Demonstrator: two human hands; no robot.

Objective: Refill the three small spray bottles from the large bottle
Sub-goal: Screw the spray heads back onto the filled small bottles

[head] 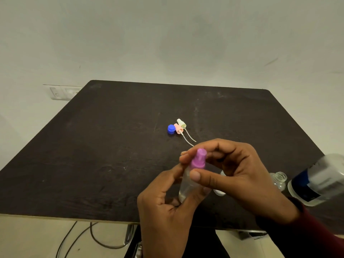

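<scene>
my left hand (pixel 163 207) grips a clear plastic spray bottle (pixel 186 190), my right hand (pixel 240 175) pinches its glossy purple pump top (pixel 198 158) over the scuffed dark table (pixel 93 146).

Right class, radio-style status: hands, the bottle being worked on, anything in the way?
Left hand grips small clear bottle. Right hand pinches its purple spray cap. Two spray heads and blue cap lie beyond, clear of hands.

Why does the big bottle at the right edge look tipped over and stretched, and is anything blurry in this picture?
Head view: the wide-angle lens bends the edges, so the large bottle leans and stretches; the table edges splay too. Light is dim and soft, without hard shadows. The purple spray cap, pinched by the right hand, looks slightly soft; the left hand holds its clear small bottle.
</scene>
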